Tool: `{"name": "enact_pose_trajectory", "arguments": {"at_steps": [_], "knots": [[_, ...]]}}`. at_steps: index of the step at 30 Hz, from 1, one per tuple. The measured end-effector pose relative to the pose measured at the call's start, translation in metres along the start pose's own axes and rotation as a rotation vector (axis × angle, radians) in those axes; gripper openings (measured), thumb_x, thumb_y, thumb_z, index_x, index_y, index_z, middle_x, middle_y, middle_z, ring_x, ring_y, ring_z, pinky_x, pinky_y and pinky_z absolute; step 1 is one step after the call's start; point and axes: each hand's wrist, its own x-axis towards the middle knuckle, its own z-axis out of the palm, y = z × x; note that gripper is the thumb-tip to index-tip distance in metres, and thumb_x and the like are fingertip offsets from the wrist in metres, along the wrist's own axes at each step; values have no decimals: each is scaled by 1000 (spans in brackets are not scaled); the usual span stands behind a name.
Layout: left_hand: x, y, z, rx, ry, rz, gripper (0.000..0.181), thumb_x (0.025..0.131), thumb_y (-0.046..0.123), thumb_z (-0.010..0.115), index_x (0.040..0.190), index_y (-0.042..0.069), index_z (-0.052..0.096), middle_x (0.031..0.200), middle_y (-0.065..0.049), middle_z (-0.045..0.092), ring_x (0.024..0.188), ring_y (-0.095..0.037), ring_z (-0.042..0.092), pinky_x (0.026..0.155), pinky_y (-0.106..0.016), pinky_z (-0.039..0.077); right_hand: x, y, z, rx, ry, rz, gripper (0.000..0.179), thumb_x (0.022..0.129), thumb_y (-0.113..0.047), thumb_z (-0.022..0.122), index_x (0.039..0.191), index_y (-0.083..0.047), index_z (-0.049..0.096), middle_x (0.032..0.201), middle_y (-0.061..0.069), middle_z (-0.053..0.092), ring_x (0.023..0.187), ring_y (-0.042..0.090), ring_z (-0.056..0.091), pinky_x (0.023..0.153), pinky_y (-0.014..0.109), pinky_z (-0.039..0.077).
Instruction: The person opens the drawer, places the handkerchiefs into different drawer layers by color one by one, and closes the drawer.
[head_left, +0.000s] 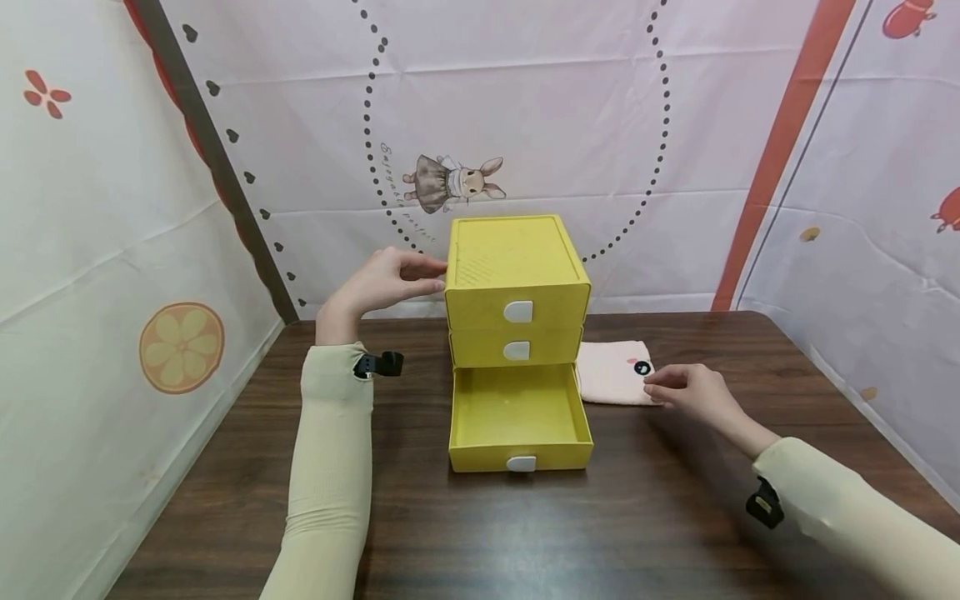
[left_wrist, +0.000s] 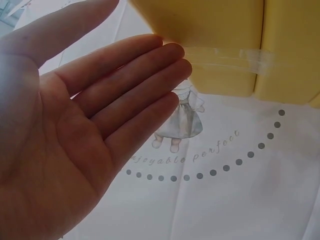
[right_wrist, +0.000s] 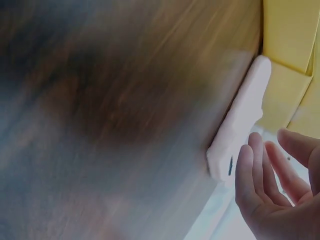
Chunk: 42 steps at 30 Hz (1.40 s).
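Note:
A small yellow drawer cabinet (head_left: 517, 250) stands at the middle of the table, its bottom drawer (head_left: 510, 412) pulled out with nothing in it. The two upper drawers are pushed in. My left hand (head_left: 382, 279) is at the cabinet's upper left side, fingers straight, fingertips right at the wall; its bare palm shows in the left wrist view. To the right of the cabinet lies a flat pale pink cloth pouch (head_left: 611, 375) with a round black patch. My right hand (head_left: 697, 396) hovers by the pouch's right edge, fingers loosely bent, thumb apart from them (right_wrist: 275, 190).
The dark wooden table (head_left: 420, 533) extends in front of the cabinet. Printed white cloth hangs behind (head_left: 585, 150) and along both sides. Each white drawer tab (head_left: 521, 463) faces me, and clear tape (left_wrist: 255, 60) runs along the cabinet's side.

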Motion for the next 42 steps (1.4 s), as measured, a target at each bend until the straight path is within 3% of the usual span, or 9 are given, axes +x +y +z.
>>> {"name": "enact_pose_trajectory", "arguments": {"at_steps": [4,9,22,30,36,42], "knots": [[2,-4,0,20,2,11,45,87,38,67,125,15,63,121,-3,66,107,-17,63,93,-38,51,5,6,-1,-19,1,-9,29,89,-24,66,107,-1,69,90,12,72,71,20,65,59,27,51],[2,-5,0,21,5,21,45,87,39,68,124,14,63,121,-6,66,107,-18,64,92,-39,51,13,12,-4,-47,7,-10,28,90,-23,66,107,-2,69,91,13,72,70,18,63,59,28,48],[2,-7,0,12,0,18,45,88,37,67,125,14,63,123,-7,65,108,-19,63,93,-40,50,36,24,-1,-59,33,-11,34,85,-22,71,111,-1,67,101,18,71,85,26,67,63,30,53],[0,-5,0,4,-3,17,46,87,38,68,126,13,62,125,-10,64,109,-20,63,94,-42,50,47,22,1,-30,-86,71,50,85,-29,72,124,-1,60,116,26,64,109,39,57,86,50,48],[0,-4,0,14,-1,12,47,86,40,68,125,14,63,123,-5,65,109,-17,63,93,-38,50,53,23,3,-24,-134,74,48,84,-29,72,126,-7,61,122,26,60,112,38,56,86,48,50],[1,-2,-1,20,4,13,44,86,41,68,122,17,65,119,-1,67,105,-14,64,91,-37,52,57,23,4,-33,-148,87,47,83,-28,73,125,-9,62,128,27,55,115,41,52,89,54,46]]}}
